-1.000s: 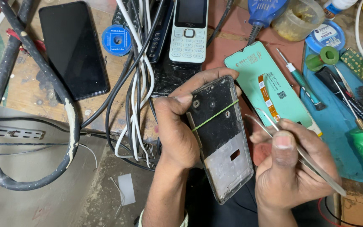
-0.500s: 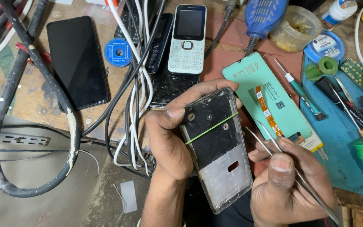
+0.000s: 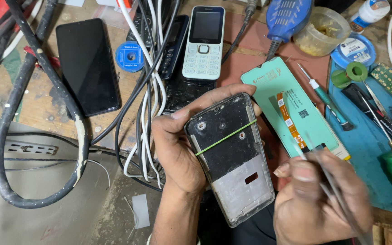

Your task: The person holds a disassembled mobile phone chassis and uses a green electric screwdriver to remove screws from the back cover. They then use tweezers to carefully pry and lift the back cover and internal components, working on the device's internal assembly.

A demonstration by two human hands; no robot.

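Note:
My left hand [image 3: 180, 149] grips a stripped phone frame [image 3: 232, 159], dark in its upper half and bare metal lower down, with a green rubber band across it. My right hand [image 3: 318, 199] holds thin metal tweezers [image 3: 327, 186], whose tips point up and left toward the orange flex cable on a mint-green display panel [image 3: 296, 106]. The panel lies face down on the bench just right of the frame. The tweezers are blurred.
A white keypad phone [image 3: 203, 43] and a black smartphone [image 3: 87, 66] lie further back. Thick black and white cables [image 3: 146, 90] cross the bench at left. A screwdriver [image 3: 325, 97], blue mat [image 3: 368, 149], solder roll [image 3: 355, 71], plastic tub [image 3: 320, 31] and blue tape reel [image 3: 130, 56] stand around.
My right hand has shifted to the right and down with the tweezers. The view has moved slightly; the frame stays held in my left hand.

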